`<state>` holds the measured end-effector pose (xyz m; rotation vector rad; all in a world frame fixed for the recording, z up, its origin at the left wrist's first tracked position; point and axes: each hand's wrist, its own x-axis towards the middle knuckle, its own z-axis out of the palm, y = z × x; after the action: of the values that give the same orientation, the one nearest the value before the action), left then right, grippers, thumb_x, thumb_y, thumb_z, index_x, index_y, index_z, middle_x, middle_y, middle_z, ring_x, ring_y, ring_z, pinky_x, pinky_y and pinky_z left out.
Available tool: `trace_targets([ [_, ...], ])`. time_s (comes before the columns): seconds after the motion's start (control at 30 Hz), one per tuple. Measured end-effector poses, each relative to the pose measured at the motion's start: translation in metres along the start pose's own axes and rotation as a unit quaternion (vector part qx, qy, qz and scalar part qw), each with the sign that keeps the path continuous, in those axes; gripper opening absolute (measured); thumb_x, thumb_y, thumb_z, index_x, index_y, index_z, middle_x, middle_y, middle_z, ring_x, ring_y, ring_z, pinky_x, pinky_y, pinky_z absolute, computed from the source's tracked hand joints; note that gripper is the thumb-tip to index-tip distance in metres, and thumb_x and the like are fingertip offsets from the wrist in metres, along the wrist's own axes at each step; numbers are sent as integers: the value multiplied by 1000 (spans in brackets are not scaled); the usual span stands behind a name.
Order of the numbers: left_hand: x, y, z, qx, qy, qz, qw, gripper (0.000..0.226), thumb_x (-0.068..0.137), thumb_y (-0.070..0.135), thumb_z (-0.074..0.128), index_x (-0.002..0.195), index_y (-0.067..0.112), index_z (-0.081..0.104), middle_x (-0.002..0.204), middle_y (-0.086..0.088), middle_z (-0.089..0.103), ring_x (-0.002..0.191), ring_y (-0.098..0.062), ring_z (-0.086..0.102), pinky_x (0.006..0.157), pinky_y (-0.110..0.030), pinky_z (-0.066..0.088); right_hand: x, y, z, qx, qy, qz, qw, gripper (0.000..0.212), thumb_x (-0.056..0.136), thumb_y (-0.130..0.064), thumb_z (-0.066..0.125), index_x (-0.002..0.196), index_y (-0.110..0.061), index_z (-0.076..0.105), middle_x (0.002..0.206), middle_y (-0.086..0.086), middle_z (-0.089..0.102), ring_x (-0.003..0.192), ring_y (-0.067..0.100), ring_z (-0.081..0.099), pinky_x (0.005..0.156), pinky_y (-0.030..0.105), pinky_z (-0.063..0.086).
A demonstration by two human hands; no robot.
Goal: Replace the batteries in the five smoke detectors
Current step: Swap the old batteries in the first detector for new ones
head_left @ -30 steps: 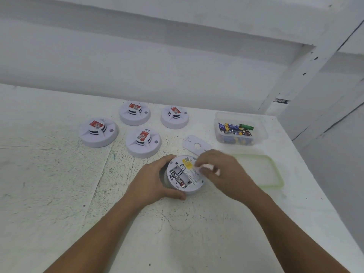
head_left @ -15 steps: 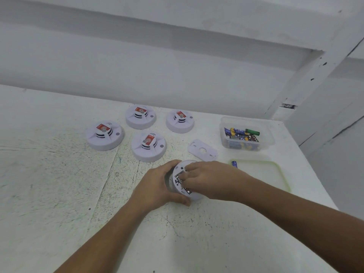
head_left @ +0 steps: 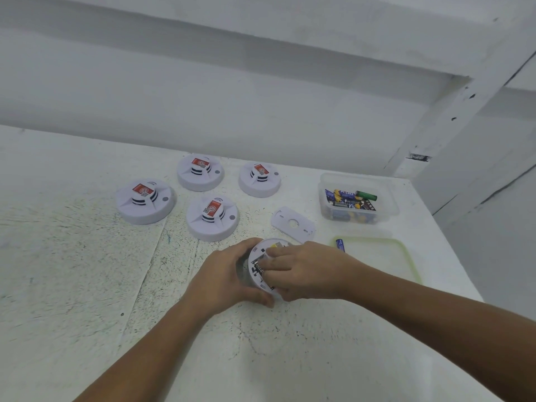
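An upturned white smoke detector lies at the table's middle with its battery compartment open. My left hand grips its left side. My right hand reaches in from the right, fingertips on a dark battery in the compartment and thumb at the near rim. The detector's flat white cover plate lies just behind. A blue battery lies on the green-rimmed lid. Three other detectors and one more stand face up behind.
A clear plastic box holding several loose batteries stands at the back right. The table's right edge runs close past the lid, and a white wall rises behind the table. The tabletop is white and scuffed.
My right hand came down from above the detector into its battery compartment and now covers most of it. My left hand keeps its grip on the detector.
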<state>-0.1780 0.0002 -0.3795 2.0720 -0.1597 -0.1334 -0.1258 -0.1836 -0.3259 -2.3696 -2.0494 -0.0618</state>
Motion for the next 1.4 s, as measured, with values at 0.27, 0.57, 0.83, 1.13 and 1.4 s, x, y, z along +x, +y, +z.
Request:
trace_targets([
  [0.27, 1, 0, 0, -1, 1, -4, 1000, 87, 38, 32, 97, 115, 42, 58, 94, 28, 69, 86, 4, 65, 71, -11, 49, -9, -12, 4, 78, 6, 160, 984, 32, 81, -32, 38, 85, -20, 67, 93, -6, 69, 99, 18, 61, 51, 32, 52],
  [0.57, -1, 0, 0, 6, 18, 4, 1000, 86, 37, 30, 97, 107, 51, 52, 93, 42, 62, 87, 15, 59, 70, -1, 41, -11, -29, 1, 236, 117, 321, 910, 16, 86, -13, 59, 88, -15, 74, 80, -1, 71, 77, 15, 57, 68, 27, 46],
  [0.83, -1, -1, 3, 24, 28, -13, 999, 93, 38, 48, 93, 123, 46, 52, 96, 42, 61, 95, 23, 51, 67, 1, 38, -66, 6, 11, 229, 290, 644, 670, 10, 82, -8, 67, 80, -18, 69, 81, -4, 68, 62, 0, 57, 56, 6, 38],
  [1.13, 0, -1, 2, 25, 32, -12, 999, 91, 39, 50, 92, 121, 50, 51, 97, 42, 61, 96, 21, 53, 70, 0, 39, -85, 8, 32, 192, 243, 671, 674, 7, 86, -12, 64, 85, -14, 71, 81, -3, 67, 69, -3, 54, 61, 0, 37],
  [1.4, 1, -3, 3, 27, 30, -11, 999, 92, 40, 53, 91, 123, 47, 52, 99, 39, 62, 97, 18, 55, 71, -1, 40, -88, 11, 33, 197, 245, 679, 664, 12, 90, -15, 58, 85, -17, 69, 84, -6, 67, 73, 3, 58, 58, 4, 36],
])
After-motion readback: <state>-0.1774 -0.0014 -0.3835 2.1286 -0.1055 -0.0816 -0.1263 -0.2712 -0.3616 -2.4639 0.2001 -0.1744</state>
